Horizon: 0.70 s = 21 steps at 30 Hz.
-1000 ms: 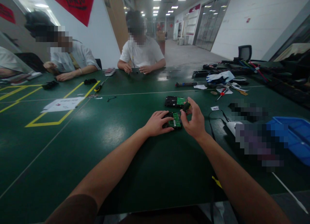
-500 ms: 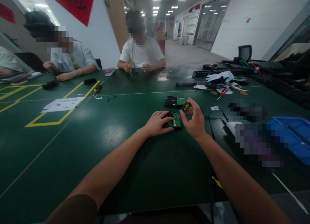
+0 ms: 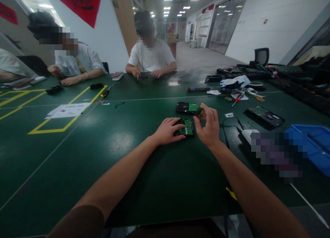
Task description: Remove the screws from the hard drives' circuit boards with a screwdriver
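A hard drive with a green circuit board facing up lies on the green table. My left hand rests on its left side, fingers curled over it and holding it down. My right hand is just right of the drive, fingers closed round a screwdriver with a black and yellow handle, held above the drive's far right corner. A second hard drive lies just beyond.
A third drive lies to the right, by a blue tray and a black cable. Tools and papers clutter the far right. Two people sit at the far side; a white sheet lies in a yellow-taped box.
My right hand has shifted slightly, turning the screwdriver handle between its fingers. My left hand stays on the drive. The person opposite has moved their hands.
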Available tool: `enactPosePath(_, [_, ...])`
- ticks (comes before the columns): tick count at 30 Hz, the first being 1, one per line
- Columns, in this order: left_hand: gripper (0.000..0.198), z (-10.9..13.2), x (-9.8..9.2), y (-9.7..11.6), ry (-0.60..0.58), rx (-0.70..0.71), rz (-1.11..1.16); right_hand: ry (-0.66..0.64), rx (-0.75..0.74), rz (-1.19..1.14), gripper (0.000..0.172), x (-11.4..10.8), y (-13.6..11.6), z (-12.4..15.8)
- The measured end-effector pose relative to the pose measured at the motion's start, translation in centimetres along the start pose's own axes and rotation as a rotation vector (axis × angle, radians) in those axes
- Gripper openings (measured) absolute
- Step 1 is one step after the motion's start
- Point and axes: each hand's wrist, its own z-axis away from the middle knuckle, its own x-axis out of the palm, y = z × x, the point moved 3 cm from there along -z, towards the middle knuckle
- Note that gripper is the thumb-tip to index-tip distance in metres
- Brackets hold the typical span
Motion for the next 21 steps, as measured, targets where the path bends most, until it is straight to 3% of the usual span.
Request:
enactPosePath(9, [0.059, 0.02, -0.02, 0.02, 0.000, -0.005, 0.003, -0.006, 0.001, -0.015, 0.073, 0.20, 0.15, 0.19])
enactPosePath(21, [0.059, -0.06, 0.10, -0.04, -0.013, -0.015, 0.006, 0.004, 0.017, -0.040, 0.069, -0.01, 0.28, 0.09])
